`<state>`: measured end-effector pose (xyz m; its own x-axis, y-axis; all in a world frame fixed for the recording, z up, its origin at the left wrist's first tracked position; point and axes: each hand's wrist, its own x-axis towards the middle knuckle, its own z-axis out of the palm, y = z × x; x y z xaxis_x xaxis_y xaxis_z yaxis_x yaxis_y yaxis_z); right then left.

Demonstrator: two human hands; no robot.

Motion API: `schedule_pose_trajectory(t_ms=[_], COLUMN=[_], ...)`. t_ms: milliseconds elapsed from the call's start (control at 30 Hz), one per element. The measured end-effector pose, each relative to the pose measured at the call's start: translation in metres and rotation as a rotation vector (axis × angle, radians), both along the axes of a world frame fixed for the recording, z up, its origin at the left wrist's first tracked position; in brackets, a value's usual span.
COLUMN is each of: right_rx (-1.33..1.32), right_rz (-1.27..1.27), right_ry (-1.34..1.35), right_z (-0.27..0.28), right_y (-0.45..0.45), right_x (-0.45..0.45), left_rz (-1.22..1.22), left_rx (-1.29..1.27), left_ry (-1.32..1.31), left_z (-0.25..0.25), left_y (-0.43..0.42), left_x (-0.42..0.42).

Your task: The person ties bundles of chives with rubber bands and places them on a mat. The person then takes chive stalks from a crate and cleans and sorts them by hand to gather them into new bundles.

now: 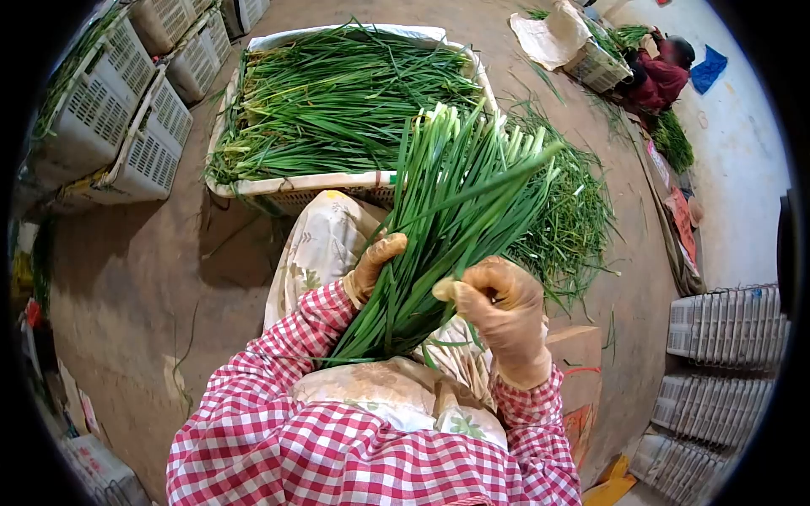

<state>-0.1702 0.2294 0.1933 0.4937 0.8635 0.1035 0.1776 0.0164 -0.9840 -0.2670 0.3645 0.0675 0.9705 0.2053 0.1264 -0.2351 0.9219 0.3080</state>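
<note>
Starting at the far left, slatted plastic crates [108,97] stand stacked on the floor [126,295], some with green leaves showing at their rims. To their right, a pale, shallow basket [295,184] sits on the floor beyond the knees, filled with long green leaves laid mostly crosswise; white lining shows along its far rim. The left hand [378,263], in a thin, stained glove, is closed around the left side of the bundle [460,198], thumb uppermost. The bundle lies over the lap, pale stem ends pointing away from the body and leaf tips towards it, its far part overlapping the basket's near right corner in the view. At the bundle's near right edge is the right hand [506,316], likewise gloved, fingers curled and fingertips drawn together; whether a leaf is pinched there cannot be told. Both sleeves are red-and-white check, and a stained, leaf-patterned cloth [321,253] covers the legs. Beside the bundle, to the right, a loose heap [578,219] of leaves and trimmings is spread on the floor. Nearer the body, a brown box [576,358] stands just beside the right forearm. At upper right, another person [662,78] in dark red bends beside a crate of greens [597,69], next to a blue item [709,67]. At lower right, white crates [727,327] stand in stacked rows.
</note>
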Motion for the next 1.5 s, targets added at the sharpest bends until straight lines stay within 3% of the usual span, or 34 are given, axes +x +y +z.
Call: schedule_pose_trajectory(t_ms=[33,100,200,267,333,367,467,500,533,633,667,733,800,833,900,967,1033,1100,1200,1267,1333,1400,1467,1500], right_rx=[-0.001,0.069,-0.017,0.013,0.094,0.042,0.026,0.016,0.03,-0.279,-0.253,-0.029,0.138,0.443,0.731,0.75,0.419,0.045,-0.194,-0.069,-0.191,-0.029,0.061,0.135], right_rz=[-0.001,-0.106,-0.035,-0.192,-0.283,-0.384,-0.231,-0.112,-0.011,0.226,0.285,0.495,0.561,0.668,0.609,0.316,-0.144,-0.446,-0.612,-0.613,-0.443,-0.009,0.08,0.086], right_ry=[0.0,-0.716,-1.012,-1.141,-0.82,-1.023,-0.996,-0.869,-0.662,-0.18,-0.066,-0.113,0.115,0.161,0.223,0.412,0.255,-0.082,0.212,0.411,0.714,1.057,0.904,1.06], right_z=[-0.003,-0.01,-0.009,-0.025,-0.04,-0.039,-0.037,-0.037,-0.036,-0.018,-0.01,0.001,0.016,0.015,0.024,0.031,0.004,-0.036,-0.119,-0.134,-0.185,-0.169,-0.149,-0.137], right_y=[0.002,0.009,0.007,0.014,0.025,0.022,0.016,0.012,0.009,-0.005,-0.01,-0.021,-0.042,-0.043,-0.061,-0.09,-0.084,-0.075,-0.078,-0.059,-0.048,-0.03,-0.019,-0.014], right_x=[0.001,-0.002,-0.018,-0.012,0.004,0.009,0.001,-0.005,-0.011,-0.021,-0.019,0.0,0.022,0.042,0.075,0.106,0.123,0.132,0.152,0.121,0.121,0.088,0.067,0.064], left_rz=[-0.001,-0.041,-0.027,-0.061,-0.001,-0.029,-0.025,0.049,0.023,-0.072,-0.054,-0.026,-0.065,-0.07,-0.057,-0.039,-0.033,-0.007,0.091,-0.046,-0.032,-0.063,-0.048,-0.029], left_rx=[-0.001,-0.07,-0.123,-0.108,-0.073,-0.095,-0.097,0.015,-0.007,-0.185,-0.187,-0.191,-0.221,-0.234,-0.231,-0.206,-0.2,-0.145,-0.082,-0.164,-0.188,-0.203,-0.219,-0.194], left_ry=[0.0,-0.001,0.046,0.026,0.031,0.008,0.011,0.101,0.128,0.052,0.058,0.069,0.035,0.057,0.085,0.079,0.06,0.04,0.091,-0.012,0.048,0.025,0.039,0.055], left_z=[0.005,0.017,0.011,0.003,0.005,0.004,0.005,0.007,0.006,-0.004,-0.005,-0.008,-0.008,0.001,-0.001,-0.007,-0.009,-0.022,-0.009,-0.015,-0.014,-0.016,-0.021,-0.022], left_y=[-0.002,-0.007,-0.013,-0.014,-0.02,-0.024,-0.025,-0.024,-0.021,-0.021,-0.02,-0.019,-0.016,-0.017,-0.012,-0.008,-0.007,-0.004,-0.007,-0.004,-0.003,-0.004,-0.004,-0.002], left_x=[0.0,0.002,0.003,0.003,0.003,0.006,0.01,0.01,0.008,0.006,0.006,0.007,0.004,0.002,0.0,0.001,-0.002,-0.003,0.001,-0.002,-0.001,0.002,0.002,0.0])
